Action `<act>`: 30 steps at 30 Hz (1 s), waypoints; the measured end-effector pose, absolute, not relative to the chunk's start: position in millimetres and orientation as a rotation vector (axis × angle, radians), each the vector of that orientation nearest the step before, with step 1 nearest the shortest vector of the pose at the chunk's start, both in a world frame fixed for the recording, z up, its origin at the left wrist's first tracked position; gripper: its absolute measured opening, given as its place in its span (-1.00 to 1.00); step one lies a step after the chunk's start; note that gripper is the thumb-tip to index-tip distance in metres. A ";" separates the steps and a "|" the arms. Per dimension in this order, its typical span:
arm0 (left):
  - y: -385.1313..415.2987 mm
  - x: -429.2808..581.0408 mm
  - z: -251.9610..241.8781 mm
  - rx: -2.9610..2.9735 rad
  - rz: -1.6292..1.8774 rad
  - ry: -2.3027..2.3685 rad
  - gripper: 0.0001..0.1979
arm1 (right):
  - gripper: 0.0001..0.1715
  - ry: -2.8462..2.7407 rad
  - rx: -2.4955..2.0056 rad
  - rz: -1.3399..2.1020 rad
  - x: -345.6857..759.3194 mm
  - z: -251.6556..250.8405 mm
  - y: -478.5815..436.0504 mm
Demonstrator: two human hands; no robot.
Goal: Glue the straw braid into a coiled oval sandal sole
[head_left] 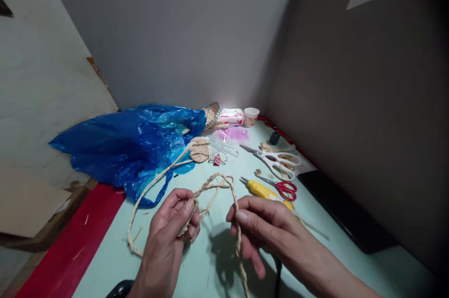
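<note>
My left hand is closed on a small coiled piece of straw braid, mostly hidden behind the thumb and fingers. From it a loop of straw cord arches to the right. My right hand pinches this cord between thumb and forefinger, and the cord's tail hangs down past the bottom edge. Another length of cord curves left of my left hand and runs up to a round woven straw piece lying on the table.
A blue plastic bag covers the left back. To the right lie white scissors, red scissors, a yellow glue gun and a black flat object. Behind are a paper cup, a tissue pack and a pink clip.
</note>
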State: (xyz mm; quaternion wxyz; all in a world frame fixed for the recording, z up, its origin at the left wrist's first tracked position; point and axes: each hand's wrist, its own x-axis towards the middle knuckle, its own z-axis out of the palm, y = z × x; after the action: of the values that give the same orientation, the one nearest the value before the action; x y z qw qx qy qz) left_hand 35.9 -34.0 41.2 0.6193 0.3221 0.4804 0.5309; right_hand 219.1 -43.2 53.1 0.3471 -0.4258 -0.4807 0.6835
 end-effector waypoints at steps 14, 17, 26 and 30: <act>-36.1 38.3 19.9 0.826 1.330 1.176 -0.76 | -0.68 -1.052 -0.934 1.656 174.2 40.8 -30.9; -36.6 40.0 20.0 0.848 1.297 1.131 -0.80 | -0.64 -1.041 -0.928 1.604 173.1 36.8 -28.1; -39.7 38.3 16.2 0.827 1.207 1.168 -0.82 | -0.65 -1.010 -0.808 1.637 167.3 28.3 -25.5; -38.9 40.5 20.7 0.829 1.210 1.168 -0.81 | -0.66 -1.035 -0.830 1.596 166.9 26.0 -24.5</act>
State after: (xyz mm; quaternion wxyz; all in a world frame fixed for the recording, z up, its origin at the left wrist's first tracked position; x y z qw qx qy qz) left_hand 40.5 -38.9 20.7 0.5919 0.3563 0.5021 0.5202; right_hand 166.9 -24.5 26.0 0.5082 -0.3445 -0.4296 0.6622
